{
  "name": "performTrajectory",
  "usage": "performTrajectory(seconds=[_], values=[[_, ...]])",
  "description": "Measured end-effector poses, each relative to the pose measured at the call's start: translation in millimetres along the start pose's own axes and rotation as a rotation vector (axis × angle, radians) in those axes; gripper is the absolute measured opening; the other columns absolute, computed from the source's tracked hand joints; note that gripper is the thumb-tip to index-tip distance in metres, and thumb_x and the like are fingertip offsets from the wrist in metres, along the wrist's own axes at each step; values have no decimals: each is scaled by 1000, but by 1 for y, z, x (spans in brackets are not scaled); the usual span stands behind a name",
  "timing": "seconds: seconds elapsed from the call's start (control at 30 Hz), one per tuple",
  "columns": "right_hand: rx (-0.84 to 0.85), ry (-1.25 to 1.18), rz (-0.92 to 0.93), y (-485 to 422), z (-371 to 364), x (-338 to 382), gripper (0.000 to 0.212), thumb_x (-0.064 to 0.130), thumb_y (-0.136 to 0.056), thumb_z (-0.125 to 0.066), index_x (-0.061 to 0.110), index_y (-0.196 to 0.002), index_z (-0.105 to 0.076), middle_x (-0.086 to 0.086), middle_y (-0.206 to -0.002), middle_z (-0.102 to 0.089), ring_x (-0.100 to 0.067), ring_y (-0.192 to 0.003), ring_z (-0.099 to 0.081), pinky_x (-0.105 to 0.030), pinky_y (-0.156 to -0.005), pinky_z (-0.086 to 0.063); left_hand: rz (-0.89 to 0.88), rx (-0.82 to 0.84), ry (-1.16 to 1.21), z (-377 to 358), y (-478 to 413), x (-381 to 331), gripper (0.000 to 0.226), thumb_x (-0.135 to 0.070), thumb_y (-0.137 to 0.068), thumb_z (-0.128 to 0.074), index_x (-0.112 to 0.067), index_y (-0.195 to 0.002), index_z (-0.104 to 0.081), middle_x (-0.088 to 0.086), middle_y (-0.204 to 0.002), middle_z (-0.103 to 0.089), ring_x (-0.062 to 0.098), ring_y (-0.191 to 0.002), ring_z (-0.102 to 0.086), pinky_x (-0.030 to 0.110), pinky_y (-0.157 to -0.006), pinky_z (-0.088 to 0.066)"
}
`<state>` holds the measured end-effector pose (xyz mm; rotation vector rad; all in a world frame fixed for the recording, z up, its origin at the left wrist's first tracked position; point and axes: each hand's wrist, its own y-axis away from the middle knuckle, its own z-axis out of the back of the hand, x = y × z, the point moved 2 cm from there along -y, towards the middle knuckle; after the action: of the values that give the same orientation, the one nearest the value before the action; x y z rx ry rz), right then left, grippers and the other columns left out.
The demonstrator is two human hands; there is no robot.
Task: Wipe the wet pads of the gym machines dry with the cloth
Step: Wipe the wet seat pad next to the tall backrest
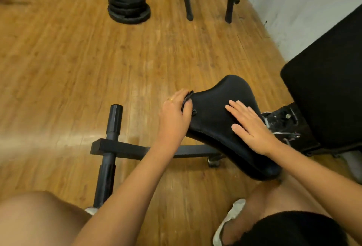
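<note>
Curling tight, the fingers [181, 93] of our left hand [173, 112] are clamping a small bunch of dark cloth [187, 98] against the left edge of the seat pad [213, 114]. The cloth is black on black there, so we are making out only its folded rim between the fingertips and the pad. A gold ring [170, 99] is showing on one finger of that hand.

Over on the other side, the fingers [240, 108] of our right hand [251, 128] are lying straight and a little apart, palm down, pressing flat on the top of the seat pad near its right edge. That hand is holding nothing.

The seat pad is sitting tilted, its rounded far end raised and its near end dipping toward our right leg. Just beyond its right edge, a big black back pad [329, 89] is rising beside the white wall [293, 0].

Below our left forearm, the machine's black frame bar [121, 148] is running across the wooden floor [78, 59], crossed by a round black post [114, 118]. Toward the floor's far edge, a stack of weight plates [128, 4] is resting well apart from us. A pale shoe [231, 218] is showing by our right leg at the near edge.
</note>
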<state>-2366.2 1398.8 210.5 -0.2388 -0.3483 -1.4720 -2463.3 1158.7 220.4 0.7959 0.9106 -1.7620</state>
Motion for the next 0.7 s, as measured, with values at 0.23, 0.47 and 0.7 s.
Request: performTrajectory(seconds=[0.23,0.47,0.7], values=[[-89,-137,-96,-18,-4,13,55,49,-96,-33,29,-148,-34,9,-160,-23,-11,-149,-12,-51,-120,-8,210,161,405,22,-16,42,29,-30,-103,-46,-23,-123,-66,-6,-107,-73,5,-99,-65,32,-87,-54],[-66,-90,-313,-127,-4,86,44,40,-98,-33,22,-126,-61,3,-139,-53,-19,-141,-31,-52,-117,-3,581,246,341,90,15,121,29,-24,-104,-47,-19,-128,-63,-10,-109,-66,-8,-89,-62,8,-78,-46],[424,-214,-345,-212,-25,213,22,30,-97,-50,20,-100,-69,-7,-87,-69,-26,-82,-64,-34,-68,-47,951,45,505,197,57,138,23,-27,-106,-42,-28,-114,-64,-16,-68,-64,3,-67,-60,25,-69,-46]])
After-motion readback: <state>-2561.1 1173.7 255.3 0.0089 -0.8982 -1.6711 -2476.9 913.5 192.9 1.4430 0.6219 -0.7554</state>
